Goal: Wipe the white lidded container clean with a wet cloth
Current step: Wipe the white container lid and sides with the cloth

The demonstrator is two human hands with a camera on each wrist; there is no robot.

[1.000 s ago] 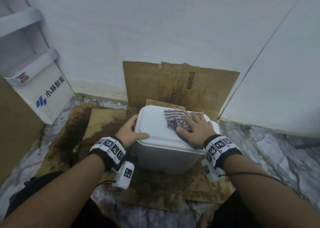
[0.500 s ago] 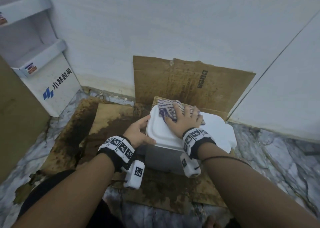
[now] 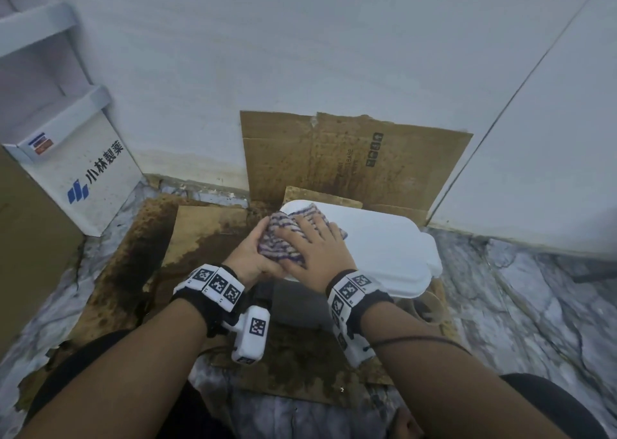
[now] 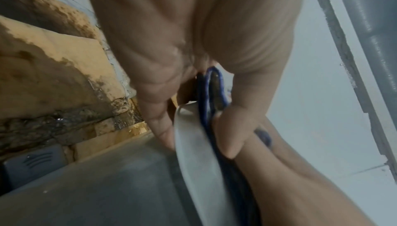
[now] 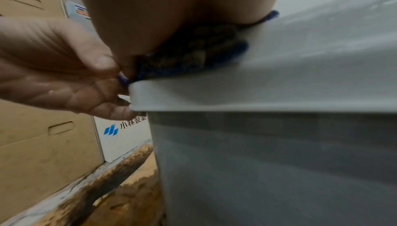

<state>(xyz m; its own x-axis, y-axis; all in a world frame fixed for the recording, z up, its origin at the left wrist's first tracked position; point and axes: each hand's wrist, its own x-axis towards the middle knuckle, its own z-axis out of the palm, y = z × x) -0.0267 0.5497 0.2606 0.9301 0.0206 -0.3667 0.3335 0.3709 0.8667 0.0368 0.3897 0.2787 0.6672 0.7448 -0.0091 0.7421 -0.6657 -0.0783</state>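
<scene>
Having swept leftward, the flat right hand is pressing the cloth onto the lid's left corner, where the left hand is pinching cloth and rim together, nearly finishing the top.

Stained cardboard sheets cover the marble floor beside a white printed box.
</scene>
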